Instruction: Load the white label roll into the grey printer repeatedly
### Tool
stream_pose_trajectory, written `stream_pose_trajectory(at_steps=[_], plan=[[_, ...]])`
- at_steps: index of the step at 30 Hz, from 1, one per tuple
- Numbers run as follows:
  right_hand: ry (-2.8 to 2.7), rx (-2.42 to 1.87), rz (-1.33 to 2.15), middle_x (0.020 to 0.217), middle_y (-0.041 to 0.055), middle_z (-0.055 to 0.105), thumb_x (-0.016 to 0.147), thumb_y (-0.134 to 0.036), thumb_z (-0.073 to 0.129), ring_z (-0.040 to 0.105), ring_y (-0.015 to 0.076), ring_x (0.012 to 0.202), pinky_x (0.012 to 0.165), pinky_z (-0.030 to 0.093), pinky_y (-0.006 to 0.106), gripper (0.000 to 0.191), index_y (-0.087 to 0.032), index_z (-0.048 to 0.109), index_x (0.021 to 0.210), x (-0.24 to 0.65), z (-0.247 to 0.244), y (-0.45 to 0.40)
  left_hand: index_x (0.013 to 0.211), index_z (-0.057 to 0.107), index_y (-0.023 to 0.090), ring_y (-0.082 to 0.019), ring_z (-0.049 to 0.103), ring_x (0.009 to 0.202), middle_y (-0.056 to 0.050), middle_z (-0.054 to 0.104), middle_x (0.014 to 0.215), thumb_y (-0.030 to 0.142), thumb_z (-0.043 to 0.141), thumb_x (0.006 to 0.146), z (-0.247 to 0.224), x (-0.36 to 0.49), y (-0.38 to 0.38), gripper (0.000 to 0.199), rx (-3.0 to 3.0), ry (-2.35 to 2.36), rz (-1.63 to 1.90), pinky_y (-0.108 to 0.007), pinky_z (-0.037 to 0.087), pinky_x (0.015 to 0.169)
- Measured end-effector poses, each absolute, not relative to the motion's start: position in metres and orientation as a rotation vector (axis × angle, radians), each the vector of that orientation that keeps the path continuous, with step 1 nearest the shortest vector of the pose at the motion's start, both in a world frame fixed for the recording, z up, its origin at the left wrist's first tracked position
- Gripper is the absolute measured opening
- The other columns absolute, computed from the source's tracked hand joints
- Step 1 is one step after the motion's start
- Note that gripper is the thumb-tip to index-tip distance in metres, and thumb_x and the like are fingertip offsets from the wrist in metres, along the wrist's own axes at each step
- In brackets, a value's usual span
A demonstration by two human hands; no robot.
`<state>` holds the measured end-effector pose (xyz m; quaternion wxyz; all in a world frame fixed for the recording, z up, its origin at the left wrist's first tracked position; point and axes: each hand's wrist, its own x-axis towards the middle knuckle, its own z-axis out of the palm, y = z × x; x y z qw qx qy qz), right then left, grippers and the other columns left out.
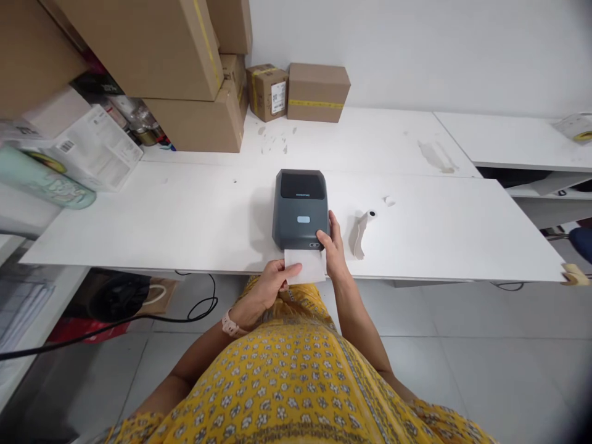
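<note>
A dark grey label printer (300, 208) stands near the front edge of the white table. White paper (309, 264) sticks out of its front and hangs over the table edge. My left hand (274, 280) pinches the left side of this paper, thumb on top. My right hand (333, 248) rests at the printer's front right corner, thumb on top near the round button and the other fingers along its side, apart from the thumb. To the right lies a small roll of white paper (361, 234), partly unrolled.
Cardboard boxes (318, 92) stand at the back, with a taller stack (192, 123) at the left. A green bottle (50, 182) and a white box (99, 148) are at far left. A paper scrap (389, 200) lies right of the roll. Below the table runs a black cable (161, 318).
</note>
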<state>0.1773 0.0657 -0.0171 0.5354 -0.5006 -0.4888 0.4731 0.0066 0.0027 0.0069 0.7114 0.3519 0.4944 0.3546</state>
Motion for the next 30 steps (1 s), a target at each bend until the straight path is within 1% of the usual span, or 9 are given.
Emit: stream_pose_trajectory(at_steps=[2, 6, 11, 14, 17, 20, 23, 26, 30], plan=[[-1.17, -1.193, 1.12, 0.169, 0.0081, 0.024, 0.088, -0.061, 0.058, 0.026, 0.0267, 0.156, 0.127, 0.026, 0.051, 0.085, -0.028, 0.023, 0.159, 0.177, -0.019, 0.066, 0.082, 0.068, 0.014, -0.006, 0.036, 0.052, 0.002, 0.056, 0.066, 0.054, 0.079, 0.07, 0.012, 0.008, 0.002, 0.043, 0.757, 1.087, 0.776, -0.023, 0.025, 0.05], [-1.234, -1.229, 0.983, 0.168, 0.0101, 0.026, 0.092, -0.054, 0.056, 0.03, 0.0286, 0.154, 0.124, 0.031, 0.055, 0.078, -0.03, 0.023, 0.158, 0.176, -0.01, 0.06, 0.081, 0.067, 0.014, -0.011, 0.048, 0.061, -0.001, 0.06, 0.07, 0.055, 0.079, 0.068, 0.007, 0.006, 0.001, 0.044, 0.834, 1.15, 0.794, -0.026, 0.036, 0.059], [-1.738, -1.382, 0.255, 0.168, -0.0013, 0.027, 0.099, -0.039, 0.048, 0.012, 0.0291, 0.159, 0.125, 0.02, 0.059, 0.036, -0.035, 0.058, 0.134, 0.173, 0.019, 0.051, 0.066, 0.058, 0.016, -0.01, 0.041, 0.059, 0.003, 0.049, 0.061, 0.056, 0.07, 0.079, 0.003, -0.01, 0.008, 0.044, 1.177, 1.203, 0.672, -0.026, 0.03, 0.057], [-1.919, -1.436, 0.019, 0.163, -0.0015, 0.04, 0.101, -0.042, 0.047, 0.017, 0.0306, 0.158, 0.124, 0.018, 0.06, 0.031, -0.033, 0.067, 0.122, 0.17, 0.03, 0.053, 0.061, 0.049, 0.018, -0.009, 0.036, 0.056, 0.005, 0.039, 0.056, 0.053, 0.061, 0.087, 0.012, -0.026, 0.013, 0.046, 1.358, 1.315, 0.756, -0.026, 0.028, 0.055], [-1.973, -1.455, -0.103, 0.161, -0.0021, 0.044, 0.102, -0.043, 0.045, 0.018, 0.0309, 0.157, 0.125, 0.012, 0.062, 0.03, -0.033, 0.07, 0.116, 0.166, 0.035, 0.059, 0.067, 0.055, 0.019, -0.011, 0.043, 0.059, 0.004, 0.047, 0.06, 0.049, 0.057, 0.091, 0.019, -0.039, 0.018, 0.039, 1.394, 1.511, 1.034, -0.026, 0.034, 0.057], [-2.037, -1.434, -0.147, 0.156, -0.0034, 0.051, 0.103, -0.041, 0.045, 0.019, 0.0297, 0.158, 0.126, 0.006, 0.061, 0.028, -0.03, 0.071, 0.103, 0.163, 0.038, 0.067, 0.084, 0.065, 0.02, -0.014, 0.058, 0.075, -0.001, 0.064, 0.08, 0.048, 0.056, 0.093, 0.022, -0.043, 0.027, 0.031, 1.405, 1.617, 1.272, -0.027, 0.045, 0.067], [-2.081, -1.416, -0.085, 0.151, -0.0031, 0.057, 0.103, -0.044, 0.045, 0.023, 0.0295, 0.156, 0.126, 0.004, 0.062, 0.03, -0.028, 0.069, 0.097, 0.163, 0.038, 0.073, 0.111, 0.067, 0.022, -0.02, 0.064, 0.108, -0.008, 0.07, 0.115, 0.049, 0.058, 0.093, 0.02, -0.036, 0.037, 0.034, 1.461, 1.561, 1.381, -0.034, 0.051, 0.091], [-2.014, -1.389, 0.105, 0.154, -0.0022, 0.053, 0.103, -0.049, 0.042, 0.022, 0.0297, 0.157, 0.126, 0.006, 0.064, 0.033, -0.029, 0.069, 0.105, 0.168, 0.031, 0.068, 0.14, 0.054, 0.026, -0.025, 0.051, 0.138, -0.01, 0.053, 0.151, 0.052, 0.059, 0.092, 0.015, -0.022, 0.045, 0.054, 1.401, 1.442, 1.348, -0.043, 0.043, 0.114], [-1.582, -1.308, 0.575, 0.167, -0.0022, 0.032, 0.103, -0.055, 0.032, 0.021, 0.0245, 0.158, 0.126, 0.023, 0.056, 0.046, -0.036, 0.055, 0.138, 0.173, 0.01, 0.054, 0.153, 0.041, 0.03, -0.026, 0.033, 0.153, -0.006, 0.035, 0.166, 0.056, 0.049, 0.097, 0.01, -0.009, 0.048, 0.063, 1.214, 1.337, 1.257, -0.045, 0.028, 0.126]])
